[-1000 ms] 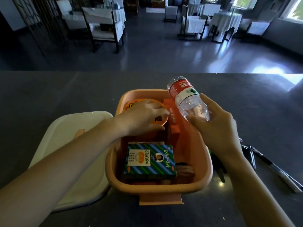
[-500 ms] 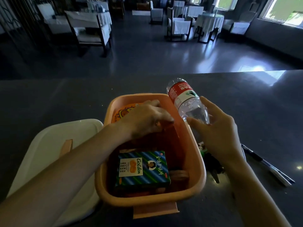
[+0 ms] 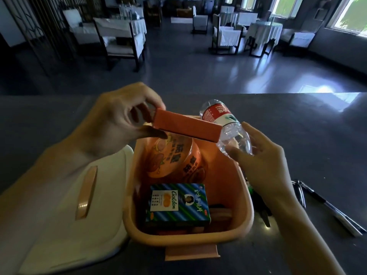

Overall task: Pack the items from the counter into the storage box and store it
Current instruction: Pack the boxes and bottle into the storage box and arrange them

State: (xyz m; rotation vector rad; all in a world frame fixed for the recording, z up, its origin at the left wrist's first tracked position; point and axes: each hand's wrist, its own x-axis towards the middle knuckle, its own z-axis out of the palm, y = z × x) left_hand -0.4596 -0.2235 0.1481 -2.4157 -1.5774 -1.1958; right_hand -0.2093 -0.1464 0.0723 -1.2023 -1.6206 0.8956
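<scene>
A pink storage box (image 3: 247, 195) stands on the dark counter (image 3: 309, 135). Inside it lie an orange noodle cup (image 3: 174, 159) and a blue-green striped carton (image 3: 176, 203). My left hand (image 3: 121, 120) pinches one end of a long orange box (image 3: 186, 126) and holds it in the air above the storage box's far rim. My right hand (image 3: 258, 165) grips a clear water bottle (image 3: 226, 128) with a red label, tilted over the box's right rim. The white lid (image 3: 59, 215) with a pink handle lies left of the box.
Pens (image 3: 327, 207) lie on the counter to the right. Dark keys (image 3: 262, 209) sit between the storage box and my right wrist. Beyond the counter's far edge is a dining room with chairs (image 3: 123, 42) and covered tables (image 3: 266, 32).
My left hand has lifted the long orange box out of the storage box and raised it above the far rim. The right hand still holds the bottle in about the same place.
</scene>
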